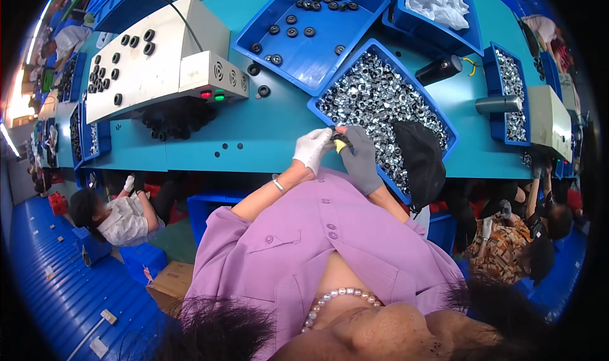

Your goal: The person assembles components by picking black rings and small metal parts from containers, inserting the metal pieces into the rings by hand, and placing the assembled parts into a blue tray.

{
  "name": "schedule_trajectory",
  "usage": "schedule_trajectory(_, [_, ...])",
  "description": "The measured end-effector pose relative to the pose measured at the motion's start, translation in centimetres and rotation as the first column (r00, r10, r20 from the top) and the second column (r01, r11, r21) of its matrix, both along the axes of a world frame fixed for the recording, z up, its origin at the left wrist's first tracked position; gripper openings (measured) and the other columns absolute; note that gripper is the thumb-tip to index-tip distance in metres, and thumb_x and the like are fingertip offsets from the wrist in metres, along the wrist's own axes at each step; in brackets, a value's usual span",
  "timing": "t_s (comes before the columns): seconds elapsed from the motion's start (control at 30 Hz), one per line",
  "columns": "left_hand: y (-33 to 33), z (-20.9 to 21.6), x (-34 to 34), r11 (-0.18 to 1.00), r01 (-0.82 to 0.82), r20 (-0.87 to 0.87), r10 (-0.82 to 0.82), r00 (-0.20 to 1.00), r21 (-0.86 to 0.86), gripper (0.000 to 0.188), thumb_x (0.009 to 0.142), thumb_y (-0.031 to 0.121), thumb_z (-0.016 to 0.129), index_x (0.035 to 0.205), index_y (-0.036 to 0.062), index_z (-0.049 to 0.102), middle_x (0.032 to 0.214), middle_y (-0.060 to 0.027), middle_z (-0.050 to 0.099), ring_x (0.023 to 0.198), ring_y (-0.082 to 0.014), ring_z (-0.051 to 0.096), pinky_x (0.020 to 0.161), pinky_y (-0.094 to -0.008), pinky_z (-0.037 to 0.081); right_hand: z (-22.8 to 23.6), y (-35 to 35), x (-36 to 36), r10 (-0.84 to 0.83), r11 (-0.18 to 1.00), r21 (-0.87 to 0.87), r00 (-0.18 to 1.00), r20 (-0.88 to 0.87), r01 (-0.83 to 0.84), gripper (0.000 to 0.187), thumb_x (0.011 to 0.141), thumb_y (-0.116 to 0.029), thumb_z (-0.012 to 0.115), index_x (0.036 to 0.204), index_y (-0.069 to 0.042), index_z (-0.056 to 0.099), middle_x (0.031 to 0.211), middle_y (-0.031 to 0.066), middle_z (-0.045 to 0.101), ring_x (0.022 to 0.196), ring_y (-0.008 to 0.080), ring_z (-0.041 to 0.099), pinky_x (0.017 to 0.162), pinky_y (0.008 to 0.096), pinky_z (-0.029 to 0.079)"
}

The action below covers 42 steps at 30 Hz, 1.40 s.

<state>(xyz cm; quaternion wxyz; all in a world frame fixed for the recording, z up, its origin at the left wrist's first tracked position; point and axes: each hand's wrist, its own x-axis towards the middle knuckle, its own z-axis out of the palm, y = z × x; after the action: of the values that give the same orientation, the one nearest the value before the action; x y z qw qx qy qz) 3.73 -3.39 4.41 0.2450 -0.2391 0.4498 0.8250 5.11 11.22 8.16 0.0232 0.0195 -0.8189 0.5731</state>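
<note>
My left hand point(312, 150), in a white glove, and my right hand point(361, 161), in a grey glove, meet at the table's near edge. Their fingertips pinch a small black round part point(334, 133), mostly hidden by the fingers. Something yellow point(340, 145) shows at the right fingers; whether it is a finger wrap or a separate piece is unclear. Just beyond the hands, a blue bin point(454, 139) holds a heap of shiny metal rings point(374, 94). A black cloth item point(419, 161) lies over its near right side.
Black wheel-like parts lie in a blue tray point(285, 53) at the back. On the left, a cream machine point(152, 63) carries several black rings, with a dark pile beneath. A black cylinder point(439, 70) lies right of the bin. Other people sit at both sides.
</note>
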Motion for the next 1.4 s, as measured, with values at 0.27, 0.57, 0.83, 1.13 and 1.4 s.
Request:
schedule_trajectory(0.27, [0.2,-0.2,0.2,0.995,0.066,0.005,-0.067,0.998,0.081,0.028,0.097,0.017,0.059,0.113,-0.0064,0.059,0.107,-0.0107,0.063,0.098,-0.0189,0.062,0.090,-0.0334,0.051,-1.6,0.9,-0.2,0.094,0.969,0.237,0.988,-0.123,-0.063,0.032,0.076,0.007,0.059,0.103,-0.003,0.070,0.094,0.0108,0.062,0.079,0.0242,0.063,0.067,0.0321,0.050])
schedule_trajectory(0.57, [0.4,1.7,-0.8,0.982,0.128,-0.210,-0.155,0.965,-0.136,0.026,0.091,0.011,0.064,0.112,-0.0029,0.061,0.102,-0.0049,0.063,0.093,-0.0124,0.059,0.086,-0.0279,0.047,-3.1,1.3,-0.5,0.077,0.924,-0.383,0.974,0.214,0.011,0.037,0.086,0.004,0.054,0.122,0.004,0.058,0.113,0.0082,0.064,0.103,0.0137,0.061,0.089,0.0260,0.049])
schedule_trajectory(0.83, [0.9,3.7,-1.0,0.928,-0.038,-0.538,-0.181,0.823,-0.371,0.013,0.087,0.003,0.068,0.099,-0.0004,0.067,0.085,-0.0018,0.057,0.078,-0.0087,0.056,0.069,-0.0243,0.048,-1.7,1.0,-0.3,0.047,0.842,-0.535,0.976,0.211,0.075,0.032,0.086,0.010,0.050,0.115,0.007,0.062,0.102,0.0090,0.068,0.094,0.0121,0.065,0.083,0.0249,0.052])
schedule_trajectory(1.13, [1.0,1.9,-1.6,0.867,-0.168,-0.513,-0.113,0.851,-0.470,0.008,0.089,0.004,0.066,0.095,-0.0009,0.067,0.085,-0.0038,0.063,0.068,-0.0093,0.059,0.062,-0.0227,0.047,-1.6,-0.4,-0.9,0.007,0.853,-0.486,0.926,0.378,0.192,0.023,0.087,0.003,0.055,0.107,0.006,0.065,0.090,0.0077,0.069,0.074,0.0096,0.064,0.066,0.0233,0.051])
schedule_trajectory(1.4, [-0.1,0.6,-1.7,0.880,0.061,-0.325,-0.237,0.915,-0.471,0.023,0.087,0.007,0.068,0.108,-0.0013,0.066,0.086,-0.0081,0.069,0.065,-0.0114,0.065,0.057,-0.0247,0.054,-2.6,0.5,-1.5,0.083,0.918,-0.395,0.960,0.268,0.031,0.032,0.086,0.004,0.050,0.114,0.005,0.064,0.099,0.0074,0.069,0.087,0.0106,0.064,0.076,0.0239,0.052])
